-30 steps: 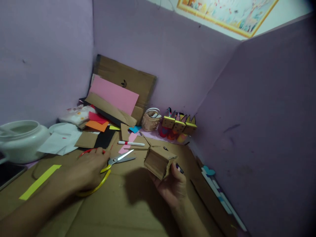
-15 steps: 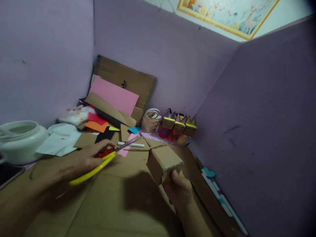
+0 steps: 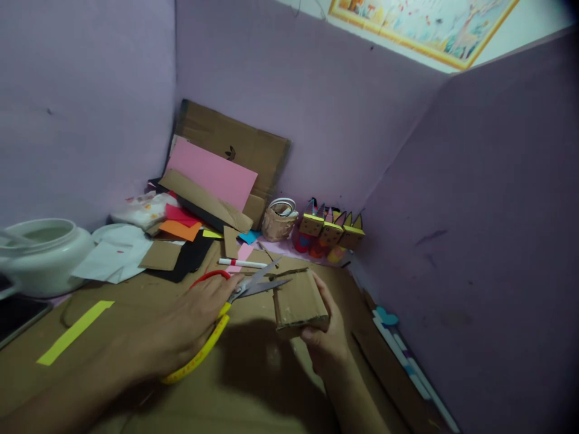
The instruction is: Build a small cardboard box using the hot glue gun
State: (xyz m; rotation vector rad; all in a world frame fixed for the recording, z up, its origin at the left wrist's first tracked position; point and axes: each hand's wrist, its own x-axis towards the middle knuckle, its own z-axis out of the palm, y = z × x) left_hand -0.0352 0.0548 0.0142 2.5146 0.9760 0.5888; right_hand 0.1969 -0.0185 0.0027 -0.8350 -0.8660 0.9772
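- Purple walls meeting in corners; framed picture above.
- Counter surface covered with a cardboard sheet.
- Small cardboard box: centre right, tilted, raised over the sheet, shadow beneath.
- Right hand: closed round the near right part of the box, thumb at the lower edge, fingers along the far side.
- Left hand: holding scissors by red and yellow handles; exact finger placement hidden.
- Blades: parted, tips at the upper left edge of the box; contact or narrow gap, cannot tell.
- Step in hand, by judgement: open scissors brought up to the held box.
- Called for at such closeness, by judgement: firm right grip, blades lined up with the chosen edge, fingertips clear of the tips.
- Beyond the scissors: white marker with red band; pink sheet leaning at the back; wrapped round container; row of eared cardboard figures.
- Left side: white pot; yellow paper strip lying flat.
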